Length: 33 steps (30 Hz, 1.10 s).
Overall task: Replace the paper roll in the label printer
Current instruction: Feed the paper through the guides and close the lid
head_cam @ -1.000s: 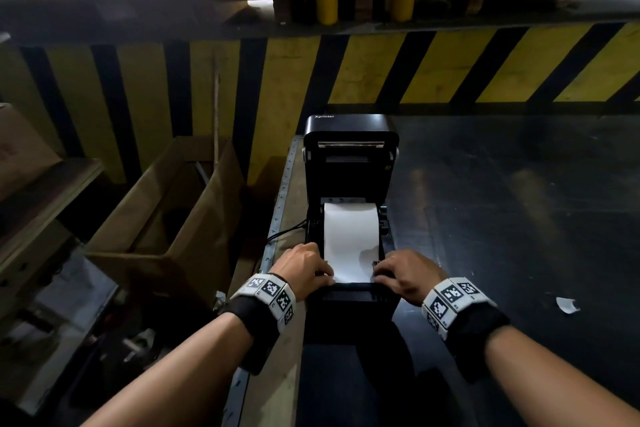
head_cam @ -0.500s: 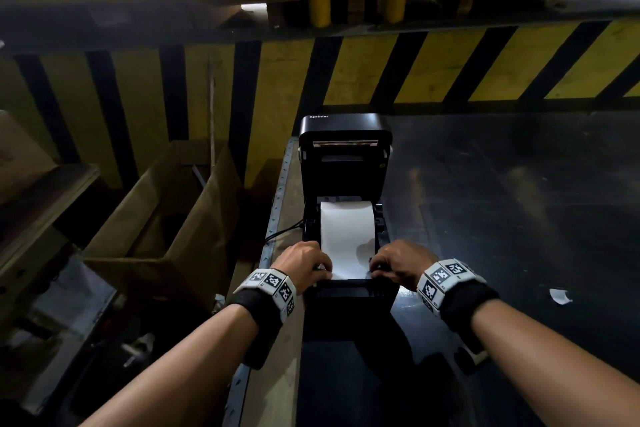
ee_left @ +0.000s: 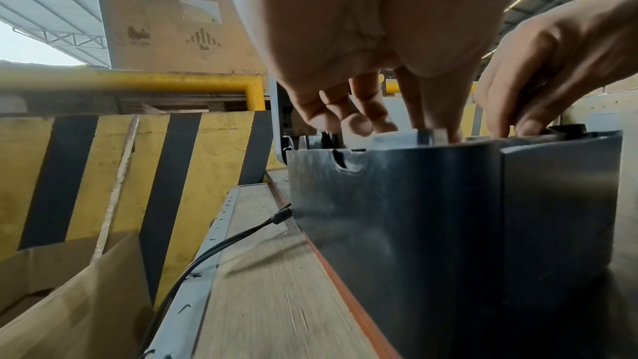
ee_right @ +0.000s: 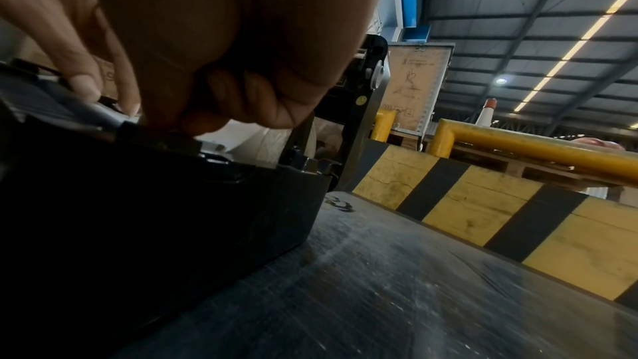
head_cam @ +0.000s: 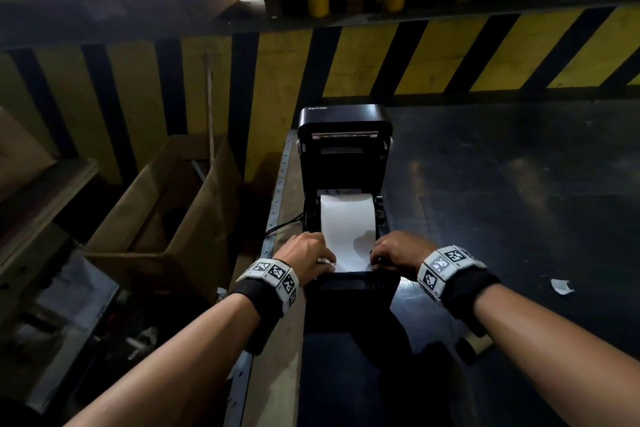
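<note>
— What is shown at the bench?

— A black label printer (head_cam: 346, 156) is seen at the centre of the head view, its lid (head_cam: 344, 121) raised upright at 12 o'clock. A white paper roll (head_cam: 347, 215) is seated in the open bay, and its free end is drawn toward 6 o'clock over the front edge.

— How are the hands placed?

— The left hand (head_cam: 306, 255) is set at 9 o'clock of the sheet, fingers curled down onto the paper's left margin; the right hand (head_cam: 398, 251) is set at 3 o'clock, fingers bent onto the right margin and the printer's rim. Whether the sheet is pinched or only pressed flat cannot be told for certain.

— Which step is in hand?

— The leading edge is judged to be squared between the guides. Next, the paper is to be kept straight and both hands withdrawn before the lid is lowered, so that no skew or trapped fingertip results.

— Anything else in view?

— A cardboard box (head_cam: 166, 204) stands at 9 o'clock; a paper scrap (head_cam: 561, 286) lies at 3 o'clock.
</note>
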Each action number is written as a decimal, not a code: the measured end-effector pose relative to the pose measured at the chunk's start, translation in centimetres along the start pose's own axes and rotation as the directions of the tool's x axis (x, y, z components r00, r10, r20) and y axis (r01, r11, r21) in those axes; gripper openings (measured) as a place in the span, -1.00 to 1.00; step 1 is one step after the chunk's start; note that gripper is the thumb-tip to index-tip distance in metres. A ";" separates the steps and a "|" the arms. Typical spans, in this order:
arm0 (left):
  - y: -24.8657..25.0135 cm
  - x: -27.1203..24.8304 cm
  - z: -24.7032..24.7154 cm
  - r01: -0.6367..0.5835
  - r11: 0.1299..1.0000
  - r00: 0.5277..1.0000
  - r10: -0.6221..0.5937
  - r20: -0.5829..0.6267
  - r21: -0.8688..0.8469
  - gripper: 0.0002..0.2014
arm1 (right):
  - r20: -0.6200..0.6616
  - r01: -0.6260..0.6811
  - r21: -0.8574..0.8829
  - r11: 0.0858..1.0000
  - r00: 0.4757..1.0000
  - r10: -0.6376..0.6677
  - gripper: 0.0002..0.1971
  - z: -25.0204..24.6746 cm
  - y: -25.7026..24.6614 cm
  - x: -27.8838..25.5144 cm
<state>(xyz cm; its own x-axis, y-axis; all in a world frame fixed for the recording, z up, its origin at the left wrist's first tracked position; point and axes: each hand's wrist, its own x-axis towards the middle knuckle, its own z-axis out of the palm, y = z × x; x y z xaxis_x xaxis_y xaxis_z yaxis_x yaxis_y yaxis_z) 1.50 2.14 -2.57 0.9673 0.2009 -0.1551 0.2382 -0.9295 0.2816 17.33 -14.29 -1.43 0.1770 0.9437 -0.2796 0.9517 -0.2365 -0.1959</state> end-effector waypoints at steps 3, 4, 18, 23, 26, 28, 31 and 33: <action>-0.1 0.0 0.2 -0.020 1.000 1.000 0.020 -0.012 0.018 -0.74 | -0.023 0.018 -0.019 1.000 1.000 -0.018 -0.70 0.2 0.1 -0.2; -0.1 0.0 0.2 -0.025 0.999 1.000 0.025 -0.018 0.023 -0.75 | -0.028 0.024 -0.026 0.999 0.999 -0.025 -0.70 0.3 0.1 -0.2; 0.1 0.5 0.0 -0.022 0.999 1.000 0.022 -0.006 0.029 -0.68 | -0.078 0.045 -0.099 0.994 0.996 -0.052 -0.76 0.6 0.1 -0.6; -0.3 0.7 -0.5 -0.084 0.994 0.996 0.082 0.030 0.070 -0.69 | -0.010 0.074 -0.035 0.997 0.997 -0.075 -0.65 0.4 -0.7 0.2; -0.2 0.9 -0.8 -0.141 0.983 0.989 0.135 0.056 0.121 -0.70 | 0.022 0.053 0.000 0.999 0.998 -0.053 -0.71 -0.1 -1.2 0.9; -0.3 0.9 -0.8 -0.166 0.975 0.986 0.160 0.054 0.148 -0.70 | 0.052 0.052 -0.006 0.999 0.997 -0.052 -0.75 -0.6 -1.2 1.3; -0.5 1.0 -0.6 -0.190 0.966 0.982 0.182 0.058 0.176 -0.70 | 0.081 0.043 -0.020 0.999 0.996 -0.041 -0.77 -0.6 -1.2 1.8; -0.6 1.0 -0.5 -0.196 0.963 0.980 0.188 0.060 0.185 -0.70 | 0.076 0.027 -0.043 0.999 0.997 -0.024 -0.74 -0.2 -1.2 2.0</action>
<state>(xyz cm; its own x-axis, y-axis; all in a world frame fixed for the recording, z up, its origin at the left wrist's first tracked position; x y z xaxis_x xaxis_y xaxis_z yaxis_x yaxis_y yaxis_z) 2.32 3.06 -2.45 0.9879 0.0035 -0.1553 0.0234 -0.9917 0.1268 16.58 -12.02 -1.54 0.1350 0.9288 -0.3451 0.9659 -0.2011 -0.1632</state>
